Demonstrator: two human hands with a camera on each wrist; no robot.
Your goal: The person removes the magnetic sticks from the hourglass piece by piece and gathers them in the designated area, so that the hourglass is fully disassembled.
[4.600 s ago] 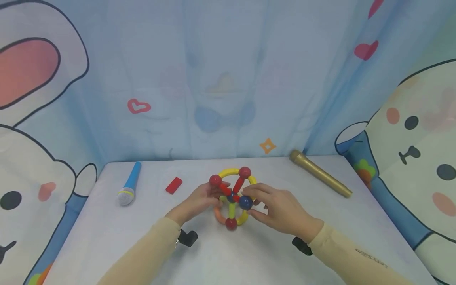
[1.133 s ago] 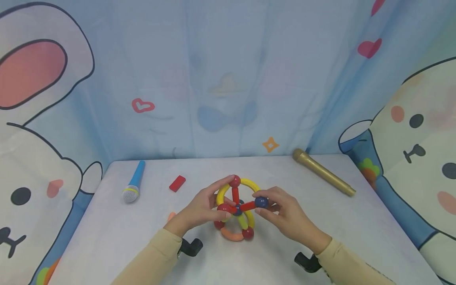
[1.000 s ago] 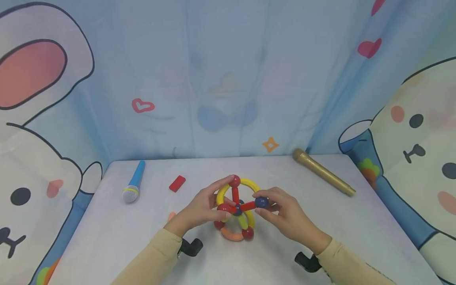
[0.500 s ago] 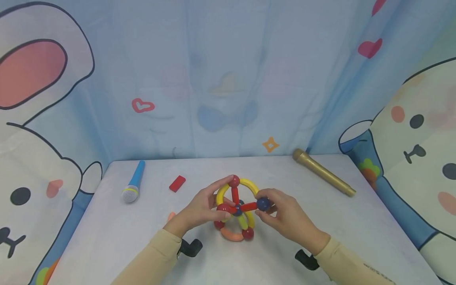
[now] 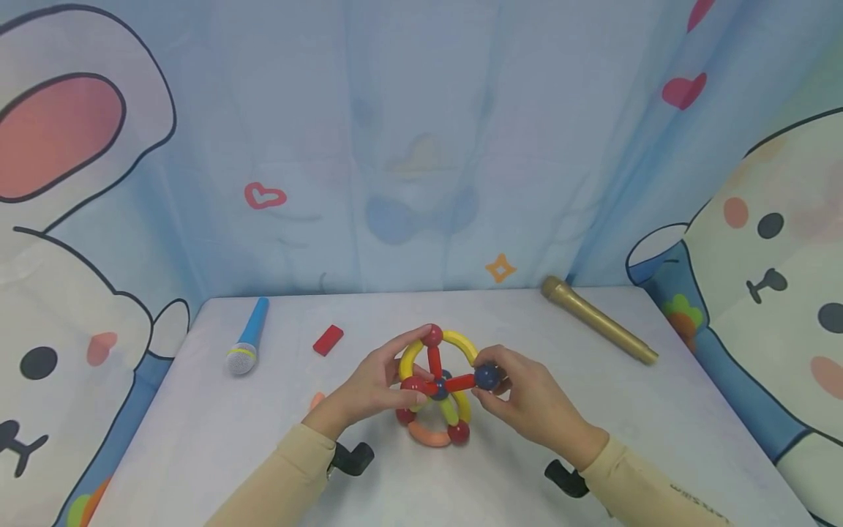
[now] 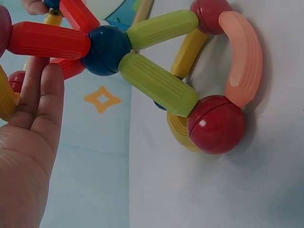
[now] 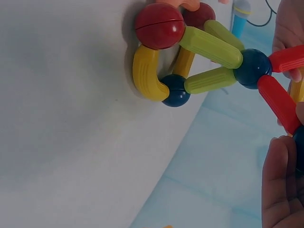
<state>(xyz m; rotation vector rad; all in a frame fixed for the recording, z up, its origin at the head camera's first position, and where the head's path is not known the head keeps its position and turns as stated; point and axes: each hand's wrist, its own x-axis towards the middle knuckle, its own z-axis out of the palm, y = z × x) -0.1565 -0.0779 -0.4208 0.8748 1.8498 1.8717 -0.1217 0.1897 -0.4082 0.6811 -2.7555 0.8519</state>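
Note:
A magnetic stick-and-ball construction (image 5: 449,410) stands at the middle of the table. Its lower ring has curved yellow and salmon rods with red and blue balls, and green rods rise to a central blue ball (image 6: 105,50). Red rods spread from there to an upper yellow arc. My left hand (image 5: 372,384) holds the left side, thumb at a red ball (image 5: 413,384) and a fingertip at the top red ball (image 5: 432,335). My right hand (image 5: 533,395) pinches the outer blue ball (image 5: 486,378), which touches a red rod's end. The right wrist view cuts off that ball.
A blue toy microphone (image 5: 249,338) lies at the left, beside a red block (image 5: 328,340). At the back right lies a gold microphone (image 5: 596,318). A salmon piece (image 5: 317,400) shows partly behind my left wrist. A printed curtain (image 5: 421,146) hangs behind the table (image 5: 500,483).
Since the earliest frame the construction has turned and come slightly nearer, and my left hand's hold has shifted. In the last second the outer blue ball moved slightly right with my right hand.

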